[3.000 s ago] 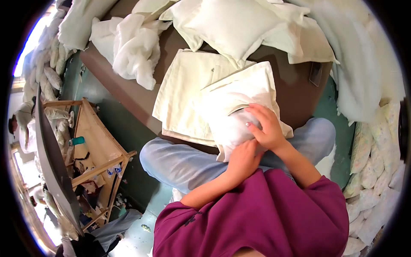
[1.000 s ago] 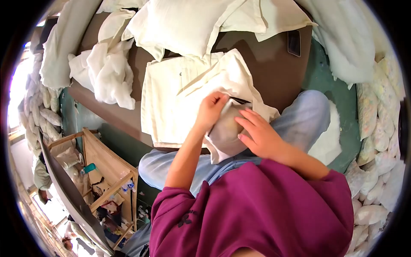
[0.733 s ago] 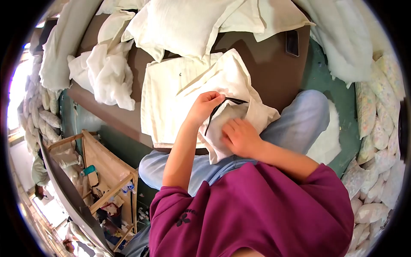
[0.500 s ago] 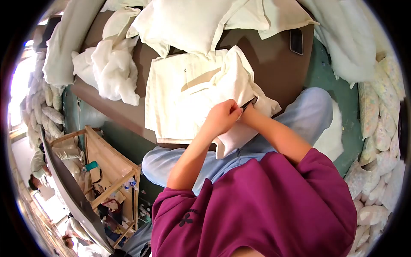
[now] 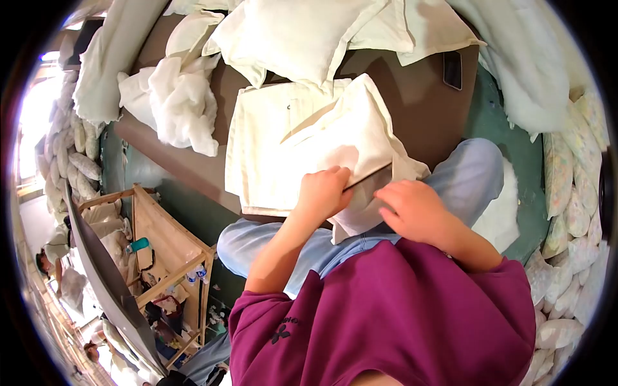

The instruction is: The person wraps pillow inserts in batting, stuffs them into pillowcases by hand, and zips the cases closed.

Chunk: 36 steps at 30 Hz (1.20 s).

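A cream cushion cover [image 5: 367, 128] lies in front of me, partly over my lap, with a dark slit of an opening [image 5: 371, 175] along its near edge. At the left end of that opening, my left hand [image 5: 325, 191] is closed on the cover's edge. My right hand [image 5: 415, 209] is outside the cover, just right of the opening. Its fingers are apart, with nothing visible in them; whether the fingertips touch the fabric I cannot tell. Beneath the cover lies flat cream fabric [image 5: 254, 154], apparently more covers.
Stuffed cream cushions [image 5: 296, 42] rest at the back of the brown surface [image 5: 421, 109], near a phone [image 5: 452, 69]. White fibre stuffing [image 5: 183, 103] sits at the left. A wooden frame [image 5: 170, 241] holding assorted items stands lower left. Filled bags [image 5: 570, 193] line the right; other people are far left.
My right hand has come out of the cover's opening and moved right and down. My left hand has shifted left and down along the edge. The view has shifted slightly.
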{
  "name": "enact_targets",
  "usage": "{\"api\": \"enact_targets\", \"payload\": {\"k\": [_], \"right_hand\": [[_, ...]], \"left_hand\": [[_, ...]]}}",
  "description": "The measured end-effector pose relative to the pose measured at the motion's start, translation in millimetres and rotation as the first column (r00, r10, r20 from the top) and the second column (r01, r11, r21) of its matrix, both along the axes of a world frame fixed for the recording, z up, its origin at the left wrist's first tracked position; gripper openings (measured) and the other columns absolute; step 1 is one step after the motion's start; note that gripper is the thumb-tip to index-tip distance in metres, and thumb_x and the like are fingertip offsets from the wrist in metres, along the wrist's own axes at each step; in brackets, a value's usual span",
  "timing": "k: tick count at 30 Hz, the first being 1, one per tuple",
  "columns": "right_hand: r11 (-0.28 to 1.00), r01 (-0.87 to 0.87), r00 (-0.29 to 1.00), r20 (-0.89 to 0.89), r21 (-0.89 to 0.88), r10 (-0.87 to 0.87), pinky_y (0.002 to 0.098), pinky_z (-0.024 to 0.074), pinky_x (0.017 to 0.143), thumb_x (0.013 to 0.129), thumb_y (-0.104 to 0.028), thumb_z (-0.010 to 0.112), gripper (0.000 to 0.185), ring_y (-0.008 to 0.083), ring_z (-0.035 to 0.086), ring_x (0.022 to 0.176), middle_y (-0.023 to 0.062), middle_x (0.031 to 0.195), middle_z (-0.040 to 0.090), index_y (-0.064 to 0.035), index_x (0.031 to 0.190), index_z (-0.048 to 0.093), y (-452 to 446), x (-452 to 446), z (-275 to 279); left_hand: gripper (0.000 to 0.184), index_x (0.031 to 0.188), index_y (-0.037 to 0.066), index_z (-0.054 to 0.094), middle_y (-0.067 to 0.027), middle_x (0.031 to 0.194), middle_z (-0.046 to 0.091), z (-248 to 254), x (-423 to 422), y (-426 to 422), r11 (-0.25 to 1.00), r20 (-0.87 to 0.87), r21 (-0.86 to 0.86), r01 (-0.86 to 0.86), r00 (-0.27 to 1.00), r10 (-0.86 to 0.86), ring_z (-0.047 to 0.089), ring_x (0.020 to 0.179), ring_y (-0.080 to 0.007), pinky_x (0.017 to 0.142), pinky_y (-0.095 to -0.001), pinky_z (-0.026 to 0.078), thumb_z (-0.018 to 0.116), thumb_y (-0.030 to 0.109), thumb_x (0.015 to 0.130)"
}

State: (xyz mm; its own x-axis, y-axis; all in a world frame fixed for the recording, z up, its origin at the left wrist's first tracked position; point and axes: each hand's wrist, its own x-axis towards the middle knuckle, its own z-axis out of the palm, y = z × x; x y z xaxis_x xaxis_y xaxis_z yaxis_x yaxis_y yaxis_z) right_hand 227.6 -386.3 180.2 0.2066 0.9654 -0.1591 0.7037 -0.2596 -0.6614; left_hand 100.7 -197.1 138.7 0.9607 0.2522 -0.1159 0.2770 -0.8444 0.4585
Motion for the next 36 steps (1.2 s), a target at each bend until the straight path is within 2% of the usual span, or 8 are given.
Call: {"api": "enact_targets", "payload": {"k": [3, 6, 9, 12, 19, 24, 27, 36], "right_hand": [[0.980, 0.198, 0.980, -0.038, 0.027, -0.197, 0.0398, 0.0490, 0.074, 0.082, -0.016, 0.062, 0.023, 0.0302, 0.062, 0.087, 0.0130, 0.095, 0.065, -0.0027, 0.100, 0.065, 2.9, 5.7, 13.7], [0.942, 0.289, 0.957, -0.071, 0.171, -0.281, 0.0386, 0.0491, 0.069, 0.080, -0.013, 0.065, 0.020, 0.0307, 0.062, 0.082, 0.0130, 0.092, 0.065, -0.0027, 0.097, 0.065, 5.5, 3.2, 14.2], [0.868, 0.348, 0.934, -0.055, 0.354, -0.352, 0.0393, 0.0487, 0.079, 0.078, -0.014, 0.067, 0.023, 0.0322, 0.061, 0.090, 0.0128, 0.099, 0.065, -0.0038, 0.099, 0.065, 10.8, 2.1, 14.2], [0.793, 0.340, 0.914, 0.023, 0.506, -0.406, 0.0399, 0.0462, 0.087, 0.077, -0.014, 0.069, 0.032, 0.0329, 0.059, 0.100, 0.0145, 0.110, 0.063, -0.0039, 0.107, 0.064, 22.9, 14.0, 19.9], [0.901, 0.163, 0.974, -0.214, 0.402, -0.080, 0.0391, 0.0382, 0.103, 0.085, -0.015, 0.060, 0.044, 0.0335, 0.051, 0.120, 0.0172, 0.132, 0.054, -0.0029, 0.127, 0.055, 68.8, 21.3, -81.3], [0.900, 0.333, 0.928, -0.267, 0.280, -0.260, 0.0390, 0.0401, 0.101, 0.090, -0.022, 0.058, 0.044, 0.0331, 0.052, 0.119, 0.0187, 0.129, 0.055, -0.0010, 0.128, 0.053, 97.2, 35.6, -129.1], [0.895, 0.304, 0.950, -0.173, 0.326, -0.260, 0.0392, 0.0412, 0.100, 0.090, -0.021, 0.058, 0.040, 0.0351, 0.053, 0.116, 0.0188, 0.123, 0.059, 0.0004, 0.124, 0.055, 104.8, 34.6, -115.5], [0.786, 0.147, 0.972, 0.060, 0.600, -0.227, 0.0401, 0.0465, 0.083, 0.079, -0.012, 0.063, 0.023, 0.0303, 0.058, 0.094, 0.0105, 0.099, 0.062, -0.0042, 0.101, 0.060, 118.2, 19.4, -58.0]], "left_hand": [[0.012, 0.073, 0.009, 0.051, -0.0085, 0.071, 0.058, -0.1, -2.2, 5.4, 0.964, 0.278, 0.159, -0.214, 0.946, 0.164, 0.059, 0.057, -0.0313, 0.049, -0.0404, 0.047, 0.061, 0.015, 0.077], [0.018, 0.066, 0.004, 0.044, -0.0096, 0.057, 0.046, 9.9, -6.8, 10.2, 0.840, 0.356, -0.256, -0.478, 0.761, 0.542, 0.043, 0.048, -0.0221, 0.048, -0.0338, 0.038, 0.060, 0.000, 0.074], [0.031, 0.063, 0.010, 0.039, 0.0008, 0.056, 0.047, 23.1, -16.3, 8.4, 0.204, 0.006, -0.904, -0.375, 0.467, 0.884, 0.040, 0.045, -0.0089, 0.042, -0.0240, 0.033, 0.060, 0.001, 0.083], [0.025, 0.074, 0.012, 0.039, -0.0027, 0.070, 0.056, 41.9, -29.4, -17.1, -0.264, -0.285, -0.958, -0.109, 0.289, 0.914, 0.051, 0.043, -0.0127, 0.040, -0.0248, 0.043, 0.056, 0.002, 0.090], [0.012, 0.093, 0.007, 0.045, -0.0047, 0.074, 0.055, -27.6, -41.1, -106.8, -0.438, -0.468, -0.882, -0.171, 0.414, 0.781, 0.065, 0.065, -0.0198, 0.059, -0.0317, 0.055, 0.055, 0.011, 0.096], [0.011, 0.098, 0.005, 0.051, -0.0027, 0.077, 0.058, -20.7, -61.0, -71.1, 0.081, -0.172, -0.915, -0.396, 0.562, 0.809, 0.060, 0.066, -0.0112, 0.058, -0.0240, 0.049, 0.059, 0.003, 0.091], [0.014, 0.092, 0.005, 0.056, -0.0056, 0.076, 0.060, 4.7, -62.4, -20.6, 0.575, 0.286, -0.445, -0.687, 0.500, 0.818, 0.058, 0.060, -0.0121, 0.053, -0.0265, 0.044, 0.067, 0.011, 0.086], [0.023, 0.091, 0.007, 0.051, -0.0083, 0.093, 0.058, -18.5, -10.0, 71.8, 0.741, 0.141, 0.438, -0.509, 0.853, 0.503, 0.063, 0.077, -0.0281, 0.057, -0.0406, 0.052, 0.063, 0.020, 0.077]]}}
